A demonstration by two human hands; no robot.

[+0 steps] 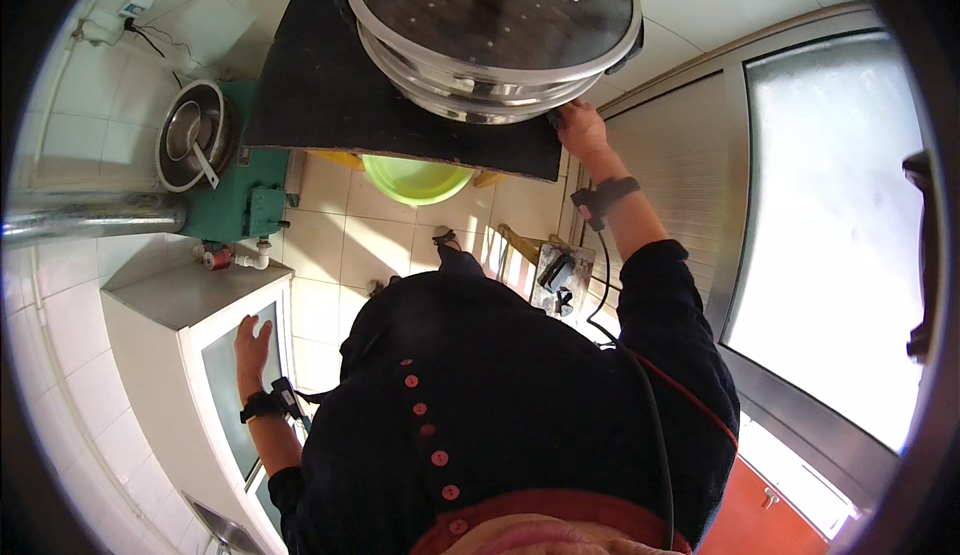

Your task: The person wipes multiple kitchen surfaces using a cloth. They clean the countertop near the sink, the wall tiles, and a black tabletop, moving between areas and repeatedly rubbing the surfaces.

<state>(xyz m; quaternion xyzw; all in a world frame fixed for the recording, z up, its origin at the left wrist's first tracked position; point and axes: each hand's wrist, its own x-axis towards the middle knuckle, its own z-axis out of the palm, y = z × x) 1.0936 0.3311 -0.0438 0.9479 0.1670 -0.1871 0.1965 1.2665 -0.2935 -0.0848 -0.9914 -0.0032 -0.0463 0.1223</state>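
Observation:
A large stainless steel pot (pixel 480 93) with a domed glass lid (pixel 487 29) stands on a black tabletop (pixel 330 97). The lid has a black knob and drops of moisture on it. My right hand (pixel 583 131) is at the table's right corner, just below the pot. Its fingertips meet a small dark part beside the pot's base; whether they grip it is hidden. On the other side, my left hand (pixel 253 352) hangs with fingers apart and nothing in it, in front of a white cabinet (pixel 157 352) with a glass door.
A green stove (pixel 240 119) with a metal flue pipe (pixel 90 219) carries a metal basin (pixel 169 168) and ladle (pixel 196 146). A lime-green basin (pixel 416 180) sits under the table. Near my right side is a low stool (pixel 577 266) with dark items. A cable (pixel 606 285) runs from my right wrist.

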